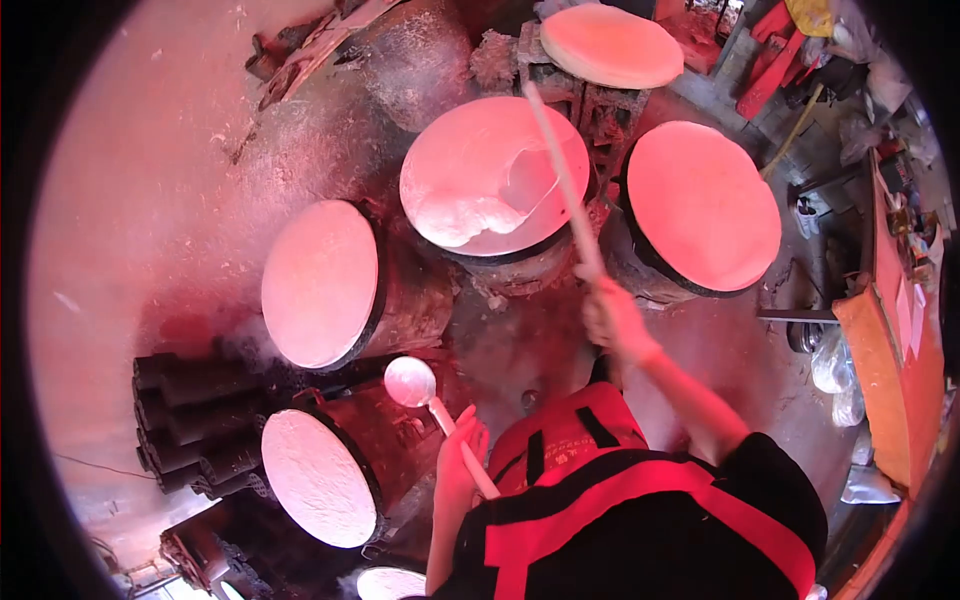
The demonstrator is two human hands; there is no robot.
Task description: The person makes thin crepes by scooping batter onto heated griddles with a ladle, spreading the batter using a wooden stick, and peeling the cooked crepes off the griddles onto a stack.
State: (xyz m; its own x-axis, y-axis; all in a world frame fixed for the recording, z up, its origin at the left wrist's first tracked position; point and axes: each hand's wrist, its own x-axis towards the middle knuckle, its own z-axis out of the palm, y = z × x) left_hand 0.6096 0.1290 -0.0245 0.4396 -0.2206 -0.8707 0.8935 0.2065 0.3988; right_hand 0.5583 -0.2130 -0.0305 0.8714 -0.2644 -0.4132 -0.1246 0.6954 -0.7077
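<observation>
Ladle (410, 382) and long pole (562, 165) about the middle pot (520, 275).
The round-bowled ladle is tilted, bowl up, on the wearer's side of the pot, to its left; the slim, pale, straight pole slants across the pot's right part, its far end past the rim.

On my feed: right arm (695, 398) extended, left arm (446, 530) close in.
Right hand (616, 318) curls closed; left hand (461, 460) seems loosely wrapped, hard to make out.
</observation>
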